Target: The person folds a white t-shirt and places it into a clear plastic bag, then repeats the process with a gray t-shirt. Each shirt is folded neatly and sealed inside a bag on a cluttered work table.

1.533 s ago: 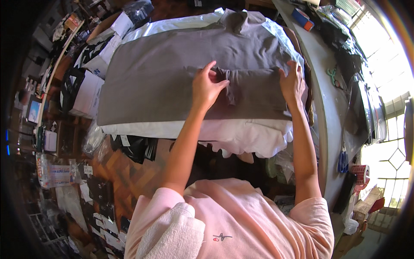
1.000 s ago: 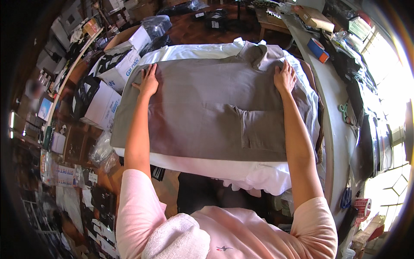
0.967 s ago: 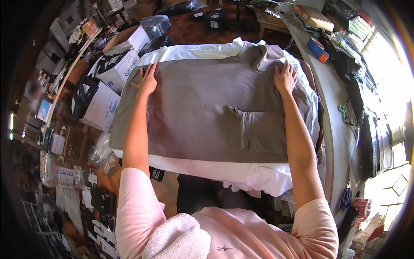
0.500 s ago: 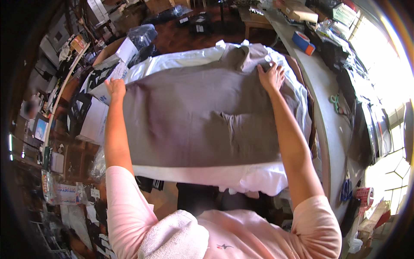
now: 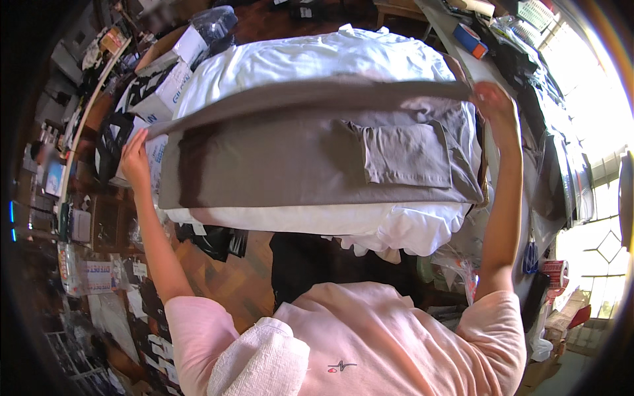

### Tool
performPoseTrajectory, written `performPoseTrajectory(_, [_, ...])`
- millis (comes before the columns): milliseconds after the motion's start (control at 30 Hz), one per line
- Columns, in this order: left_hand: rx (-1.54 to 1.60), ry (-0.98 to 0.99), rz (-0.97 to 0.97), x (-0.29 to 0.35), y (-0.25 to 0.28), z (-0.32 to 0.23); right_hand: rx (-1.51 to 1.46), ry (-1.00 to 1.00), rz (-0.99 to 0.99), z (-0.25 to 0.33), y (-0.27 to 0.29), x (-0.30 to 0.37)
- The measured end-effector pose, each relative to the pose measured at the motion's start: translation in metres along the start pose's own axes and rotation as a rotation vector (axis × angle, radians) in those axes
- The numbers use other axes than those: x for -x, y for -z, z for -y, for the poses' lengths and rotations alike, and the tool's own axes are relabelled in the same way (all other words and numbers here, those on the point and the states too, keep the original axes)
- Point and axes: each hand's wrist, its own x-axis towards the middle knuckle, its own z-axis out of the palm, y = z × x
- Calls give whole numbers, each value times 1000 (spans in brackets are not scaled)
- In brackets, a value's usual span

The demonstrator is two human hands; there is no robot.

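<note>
The left hand [image 5: 135, 162] had its fingers and thumb pinched together on one end of the raised edge of a grey-brown garment [image 5: 277, 158]. The right hand [image 5: 496, 109] was blurred, but its fingers looked closed on the other end of that edge, and the two hands were spread well apart. Between them the edge hung as a blurred band, clear of the cloth below along much of its length. The rest of the garment lay flat, nearer the body than the band, with a short folded sleeve [image 5: 407, 155] on top, to the left of the right forearm.

Beyond both hands, white cloth [image 5: 284, 59] spread out under the garment, and more of it showed along the near side. Past the left hand stood a white box [image 5: 172, 89] with dark cloth in it, and left of that hand was a black bag [image 5: 112, 142]. Past the right hand ran a grey counter [image 5: 489, 71] with a blue and orange roll [image 5: 470, 41] on it. Blue-handled scissors [image 5: 530, 256] lay nearer the body, just right of the right forearm.
</note>
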Motion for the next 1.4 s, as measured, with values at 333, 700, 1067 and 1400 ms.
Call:
performPoseTrajectory(333, [202,212,158,107,28,0,-314,-446,162,29,-12,129])
performPoseTrajectory(700, [260,406,175,76,11,-105,-40,-413,118,36,-11,131])
performPoseTrajectory(1067, [1319,592,807,-16,-3,-379,-54,-335,-62,57,-24,103])
performPoseTrajectory(1400, [1128,592,721,37,17,-383,-317,-562,64,76,-14,160])
